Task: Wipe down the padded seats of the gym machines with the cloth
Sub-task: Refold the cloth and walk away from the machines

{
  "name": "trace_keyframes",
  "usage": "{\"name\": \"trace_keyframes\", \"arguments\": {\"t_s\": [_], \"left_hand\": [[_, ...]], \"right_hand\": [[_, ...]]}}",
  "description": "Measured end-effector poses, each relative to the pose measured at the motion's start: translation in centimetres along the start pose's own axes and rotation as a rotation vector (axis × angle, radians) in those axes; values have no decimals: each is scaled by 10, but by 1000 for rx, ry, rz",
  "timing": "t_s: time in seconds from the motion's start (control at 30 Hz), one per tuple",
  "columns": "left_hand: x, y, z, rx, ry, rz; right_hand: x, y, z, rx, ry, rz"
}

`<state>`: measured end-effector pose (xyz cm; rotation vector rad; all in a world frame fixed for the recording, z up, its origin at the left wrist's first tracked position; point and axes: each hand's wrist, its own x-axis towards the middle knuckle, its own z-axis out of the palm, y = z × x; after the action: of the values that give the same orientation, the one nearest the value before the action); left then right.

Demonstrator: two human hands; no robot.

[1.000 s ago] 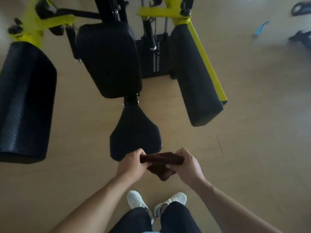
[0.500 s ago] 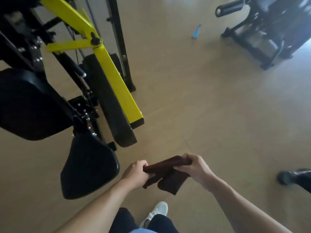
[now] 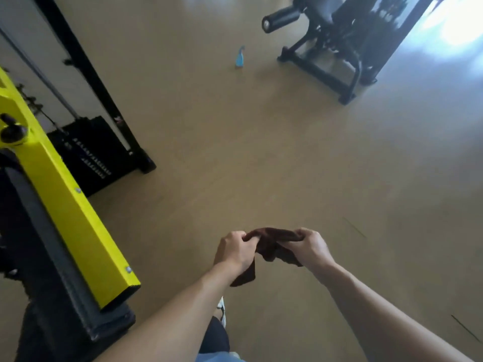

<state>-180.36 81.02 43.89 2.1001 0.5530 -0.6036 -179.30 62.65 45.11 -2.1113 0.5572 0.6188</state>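
Cloth (image 3: 271, 244), dark brown, bunched in mid-air over the floor (image 3: 261, 165), well right of the yellow machine arm (image 3: 65, 205). Gripped at both ends: left hand (image 3: 235, 250) curled tight round one end with a tail hanging below the wrist, right hand (image 3: 312, 246) curled round the other, both closed on fabric, nothing else held.

Changed within the last second: padded seat and back pad of the yellow machine gone from view, head turned rightward, only the arm, its black pad edge and the weight stack (image 3: 88, 152) left at the frame's left. Likely meaning: that machine finished or passed over, cloth being refolded on the way to another.

Right of the yellow arm, wide bare floor, open room for walking. Farther right and beyond, blue spray bottle (image 3: 239, 57) standing alone on the floor, then a black machine (image 3: 334, 43) with roller pad, probably the next target. Bottle and black frame feet worth skirting.
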Motion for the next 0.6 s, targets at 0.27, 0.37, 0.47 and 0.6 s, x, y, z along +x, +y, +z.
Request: {"name": "trace_keyframes", "arguments": {"t_s": [0.27, 0.37, 0.47, 0.6], "left_hand": [[94, 107, 5, -111, -68, -4], [130, 156, 17, -163, -121, -19], [165, 209, 35, -182, -124, -16], [217, 285, 57, -108, -88, -2]], "right_hand": [[79, -66, -37, 333, -8, 138], [116, -83, -56, 436, 58, 135], [161, -96, -84, 472, 111, 101], [227, -112, -142, 461, -28, 27]]}}
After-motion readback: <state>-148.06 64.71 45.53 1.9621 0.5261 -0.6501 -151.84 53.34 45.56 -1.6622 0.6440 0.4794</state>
